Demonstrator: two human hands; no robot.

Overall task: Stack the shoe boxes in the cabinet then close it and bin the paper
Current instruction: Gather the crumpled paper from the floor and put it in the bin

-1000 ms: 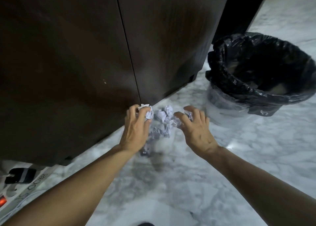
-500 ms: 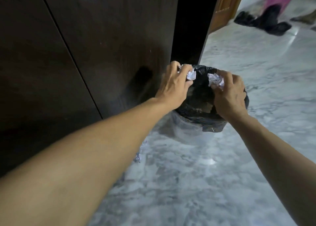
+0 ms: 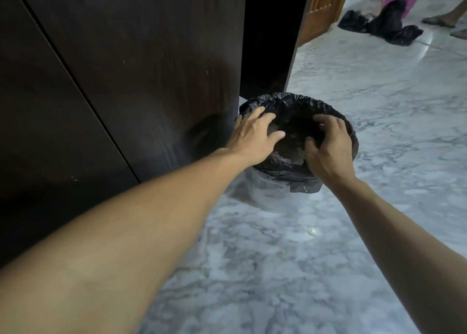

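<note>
I see pale scraps, maybe the paper, low inside the bin. My left hand and right hand hover above, fingers spread, empty. Cabinet doors closed. No readable writing.

The lined bin stands on the floor just right of the shut cabinet, both hands over its mouth; bags lie far right
</note>
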